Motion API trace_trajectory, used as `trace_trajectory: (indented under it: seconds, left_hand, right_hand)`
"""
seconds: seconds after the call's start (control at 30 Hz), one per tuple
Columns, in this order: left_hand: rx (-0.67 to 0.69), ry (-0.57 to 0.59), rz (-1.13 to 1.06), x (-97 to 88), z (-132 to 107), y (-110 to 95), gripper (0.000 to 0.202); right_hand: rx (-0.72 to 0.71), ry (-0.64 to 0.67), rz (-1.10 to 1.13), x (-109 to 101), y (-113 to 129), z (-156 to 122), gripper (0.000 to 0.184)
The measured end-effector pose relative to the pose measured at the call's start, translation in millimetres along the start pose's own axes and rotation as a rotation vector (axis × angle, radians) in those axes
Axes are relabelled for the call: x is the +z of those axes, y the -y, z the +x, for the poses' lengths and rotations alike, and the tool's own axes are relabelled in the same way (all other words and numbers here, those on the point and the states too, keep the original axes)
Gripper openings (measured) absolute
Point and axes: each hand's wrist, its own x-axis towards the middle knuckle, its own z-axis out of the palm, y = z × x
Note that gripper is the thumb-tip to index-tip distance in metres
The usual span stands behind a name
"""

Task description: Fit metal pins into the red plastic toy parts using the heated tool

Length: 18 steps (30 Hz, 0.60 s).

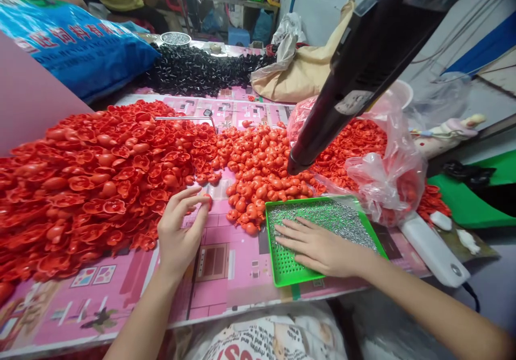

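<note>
Left hand (180,228) pinches a glossy red piece (208,202) — right hand (322,248), fingers (289,232) spread, covers shiny metal bits (347,221) in a perforated tray (287,270).

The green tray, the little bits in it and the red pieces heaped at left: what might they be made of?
Green tray: probably plastic, glossy, with a neat grid of holes. Little bits: likely metal, judging by their bright silvery glint. Red pieces: apparently shiny plastic, given their thin, cupped walls and highlights.

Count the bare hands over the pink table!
2: the left hand, beside heaped red plastic pieces, and the right hand, on small silver metal bits in the green rectangular plastic tray.
</note>
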Motion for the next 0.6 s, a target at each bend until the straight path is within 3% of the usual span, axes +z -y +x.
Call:
trace_trajectory:
  seconds: [0.2,0.33,0.43,0.6]
  left_hand:
    - [-0.021,-0.028,0.002,0.1,1,3,0.009]
    - [-0.026,-0.028,0.018,0.9,2,2,0.008]
    - [-0.031,-0.023,0.028,1.4,2,2,0.008]
    - [-0.038,-0.037,0.013,1.4,2,3,0.009]
  right_hand:
    - [-0.058,-0.04,-0.047,4,-24,-23,0.059]
    - [-0.167,-0.018,-0.095,5,-30,-5,0.052]
    - [-0.14,-0.071,-0.109,3,-32,9,0.052]
    - [-0.099,-0.119,-0.092,3,-38,0,0.062]
